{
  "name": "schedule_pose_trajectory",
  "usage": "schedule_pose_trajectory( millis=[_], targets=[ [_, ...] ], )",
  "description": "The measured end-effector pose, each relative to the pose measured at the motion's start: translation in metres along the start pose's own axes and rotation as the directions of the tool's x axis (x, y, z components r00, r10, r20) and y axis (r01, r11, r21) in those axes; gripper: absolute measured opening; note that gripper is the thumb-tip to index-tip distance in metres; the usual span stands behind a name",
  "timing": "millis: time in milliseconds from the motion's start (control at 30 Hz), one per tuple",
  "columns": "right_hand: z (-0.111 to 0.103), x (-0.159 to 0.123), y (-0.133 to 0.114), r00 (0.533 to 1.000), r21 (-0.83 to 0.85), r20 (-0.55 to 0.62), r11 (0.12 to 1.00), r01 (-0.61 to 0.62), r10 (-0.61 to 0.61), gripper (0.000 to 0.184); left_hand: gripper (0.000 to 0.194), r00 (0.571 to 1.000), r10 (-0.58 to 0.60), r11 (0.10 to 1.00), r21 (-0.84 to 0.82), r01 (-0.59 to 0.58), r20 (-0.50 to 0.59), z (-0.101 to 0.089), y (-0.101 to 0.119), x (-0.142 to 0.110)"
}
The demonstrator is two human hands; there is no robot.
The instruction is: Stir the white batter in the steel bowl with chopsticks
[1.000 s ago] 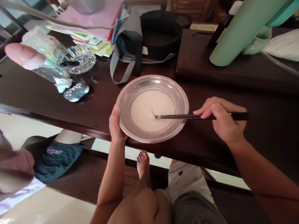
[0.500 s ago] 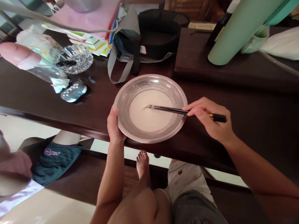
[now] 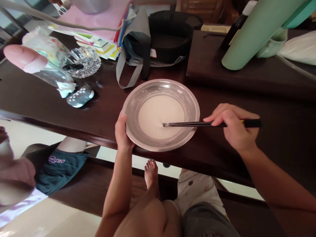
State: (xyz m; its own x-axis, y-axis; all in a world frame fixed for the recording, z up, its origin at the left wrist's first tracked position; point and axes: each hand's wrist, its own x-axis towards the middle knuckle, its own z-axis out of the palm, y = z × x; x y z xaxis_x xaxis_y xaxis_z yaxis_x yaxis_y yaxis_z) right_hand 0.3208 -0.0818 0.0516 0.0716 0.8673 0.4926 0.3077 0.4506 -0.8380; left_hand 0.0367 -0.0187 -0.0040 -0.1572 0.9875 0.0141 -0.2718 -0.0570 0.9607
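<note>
A round, shallow metal bowl (image 3: 191, 95) stands at the front edge of the dark wooden table. Inside it lies a smooth, whitish batter-like liquid (image 3: 158, 110). My left hand (image 3: 122, 133) is closed on the bowl's left side, with the thumb over the rim and the other fingers hidden underneath. My right hand (image 3: 237, 126), to the right of the bowl, is closed around black chopsticks (image 3: 190, 124). They lie nearly level across the right rim, and their tips dip into the liquid just below its middle.
Behind the bowl sits a grey and black bag (image 3: 165, 39). Leftward are a game controller (image 3: 80, 96), a glass dish (image 3: 90, 62) and a pink-topped bottle (image 3: 27, 59). A green cylinder (image 3: 256, 36) rests on a raised ledge at right. Another person's leg (image 3: 72, 144) shows at lower left.
Half a second ago my right hand and the chopsticks were further left, tips higher in the liquid. They have swung back right and toward me, near their position a second ago. My left hand stays put.
</note>
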Motion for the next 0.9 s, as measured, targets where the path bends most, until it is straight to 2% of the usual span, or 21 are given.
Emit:
schedule_pose_trajectory(
  millis=[67, 100, 133, 233, 267, 400, 433, 533, 600, 733, 767, 867, 900],
  targets=[
    [0.0005, 0.0002, -0.0001, 0.992, -0.058, 0.126, 0.998, 0.029, -0.022, 0.026, 0.038, 1.0, 0.002, 1.0, 0.001, -0.002, -0.005, 0.0, 0.0, 0.0],
    [0.0005, 0.0003, 0.0001, 0.989, -0.098, 0.146, 0.994, 0.043, -0.028, 0.023, 0.037, 1.0, 0.004, 1.0, -0.002, -0.004, -0.007, 0.0, 0.0, 0.0],
    [0.0002, 0.0003, 0.0005, 0.992, -0.127, 0.125, 0.991, 0.05, -0.034, 0.022, 0.036, 1.0, 0.006, 1.0, -0.005, -0.006, -0.008, -0.0001, -0.0001, 0.0],
    [-0.0007, 0.0001, 0.0018, 0.998, -0.097, -0.05, 0.995, 0.038, -0.043, 0.03, 0.034, 1.0, 0.012, 1.0, -0.007, -0.012, -0.003, -0.0012, -0.0009, 0.0003],
    [-0.0008, 0.0, 0.0017, 0.998, -0.071, -0.056, 0.997, 0.036, -0.04, 0.032, 0.034, 1.0, 0.013, 1.0, -0.007, -0.013, -0.001, -0.0017, -0.0012, 0.0005],
    [0.0003, 0.0002, -0.0005, 0.982, -0.105, 0.176, 0.99, 0.094, -0.074, 0.022, 0.036, 1.0, 0.014, 1.0, -0.017, -0.014, -0.004, -0.0016, -0.0013, 0.0007],
    [0.0004, 0.0004, -0.0008, 0.98, -0.134, 0.182, 0.986, 0.103, -0.077, 0.02, 0.036, 1.0, 0.016, 1.0, -0.023, -0.016, -0.005, -0.0012, -0.001, 0.0006],
    [-0.0005, 0.0003, -0.0001, 0.999, -0.12, 0.002, 0.992, 0.049, -0.049, 0.026, 0.035, 1.0, 0.017, 0.999, -0.028, -0.017, 0.005, -0.0001, -0.0004, 0.0002],
    [-0.0007, 0.0001, 0.0005, 0.999, -0.055, -0.034, 0.998, 0.017, -0.019, 0.031, 0.035, 1.0, 0.012, 1.0, -0.021, -0.011, 0.015, 0.0, -0.0004, 0.0001],
    [0.0006, 0.0006, -0.0001, 0.98, -0.109, 0.19, 0.99, 0.084, -0.062, 0.021, 0.032, 1.0, 0.006, 1.0, -0.02, -0.007, -0.009, -0.0001, -0.0006, 0.0004],
    [0.0008, 0.0007, -0.0003, 0.981, -0.138, 0.182, 0.986, 0.089, -0.063, 0.02, 0.031, 1.0, 0.008, 1.0, -0.02, -0.008, -0.014, 0.0, -0.0006, 0.0005],
    [0.0004, 0.0009, -0.0002, 0.997, -0.103, -0.023, 0.992, 0.067, -0.07, 0.028, 0.035, 1.0, 0.007, 1.0, -0.004, -0.007, -0.004, 0.0004, -0.0001, 0.0004],
    [0.0003, 0.0008, -0.0003, 0.996, -0.071, -0.054, 0.996, 0.061, -0.065, 0.031, 0.037, 1.0, 0.005, 1.0, 0.001, -0.005, 0.004, 0.0004, 0.0001, 0.0003]
  ],
)
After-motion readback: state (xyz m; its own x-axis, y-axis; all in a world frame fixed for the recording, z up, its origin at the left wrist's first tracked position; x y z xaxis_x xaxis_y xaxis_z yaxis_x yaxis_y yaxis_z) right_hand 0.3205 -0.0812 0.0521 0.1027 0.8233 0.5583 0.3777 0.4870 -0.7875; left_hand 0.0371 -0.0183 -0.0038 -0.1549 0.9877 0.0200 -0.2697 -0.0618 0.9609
